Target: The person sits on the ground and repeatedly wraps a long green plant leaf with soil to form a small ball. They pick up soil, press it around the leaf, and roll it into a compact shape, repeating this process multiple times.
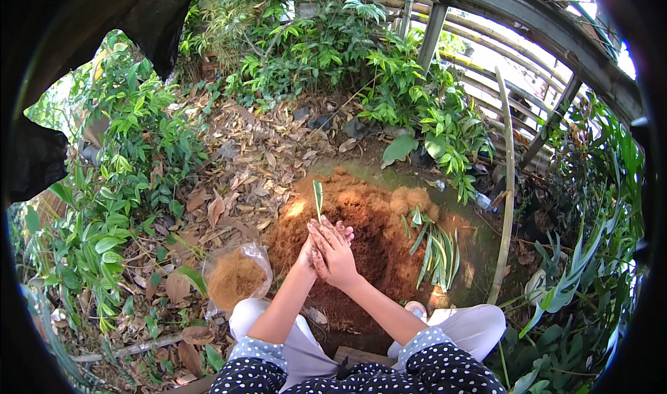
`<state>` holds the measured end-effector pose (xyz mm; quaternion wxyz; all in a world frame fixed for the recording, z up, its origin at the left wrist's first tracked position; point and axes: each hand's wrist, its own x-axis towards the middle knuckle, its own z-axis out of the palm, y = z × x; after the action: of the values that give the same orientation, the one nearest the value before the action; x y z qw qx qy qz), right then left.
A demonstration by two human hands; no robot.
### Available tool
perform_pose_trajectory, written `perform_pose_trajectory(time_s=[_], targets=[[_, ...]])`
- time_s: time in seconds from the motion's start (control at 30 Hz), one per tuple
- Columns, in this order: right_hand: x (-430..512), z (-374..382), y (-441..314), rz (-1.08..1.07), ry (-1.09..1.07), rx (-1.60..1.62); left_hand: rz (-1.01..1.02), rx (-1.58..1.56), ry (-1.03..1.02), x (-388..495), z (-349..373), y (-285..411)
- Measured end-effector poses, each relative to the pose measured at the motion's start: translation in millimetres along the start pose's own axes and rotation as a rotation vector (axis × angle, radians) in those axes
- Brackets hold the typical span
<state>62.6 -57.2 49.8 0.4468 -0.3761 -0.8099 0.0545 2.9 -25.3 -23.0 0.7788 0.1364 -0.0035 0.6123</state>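
My left hand and my right hand are pressed together over a mound of reddish-brown soil, both smeared with soil. From between the fingertips a small plant cutting with a green, pale-edged leaf stands upright; whatever lies between the palms is hidden. To the right on the mound lies a bunch of long variegated leaf cuttings. Several round fibrous brown balls sit just above them. Left of my hands is a clear plastic bag holding light brown fibre.
A long wooden pole stands at the right, near a plastic bottle. Dry leaves cover the ground beyond and left of the mound. Leafy plants and a bamboo fence surround the spot. A wooden board lies between my legs.
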Motion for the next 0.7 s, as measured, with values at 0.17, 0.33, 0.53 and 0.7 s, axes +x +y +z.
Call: perform_pose_trajectory(time_s=[0.17,0.33,0.53,0.7], targets=[[2.5,-12.7,-5.1,0.102,-0.051,-0.351,-0.193,0.149,0.24,7.9,-10.9,34.7],[3.3,5.5,4.7,-0.003,0.304,-0.263,-0.221,0.158,0.292,8.0,-6.9,33.4],[-2.7,17.6,11.3,-0.051,0.384,-0.199,-0.258,0.243,0.355,8.5,-14.2,37.8],[0.6,21.5,7.1,-0.048,0.409,-0.131,-0.249,0.326,0.371,13.1,-27.1,38.4]])
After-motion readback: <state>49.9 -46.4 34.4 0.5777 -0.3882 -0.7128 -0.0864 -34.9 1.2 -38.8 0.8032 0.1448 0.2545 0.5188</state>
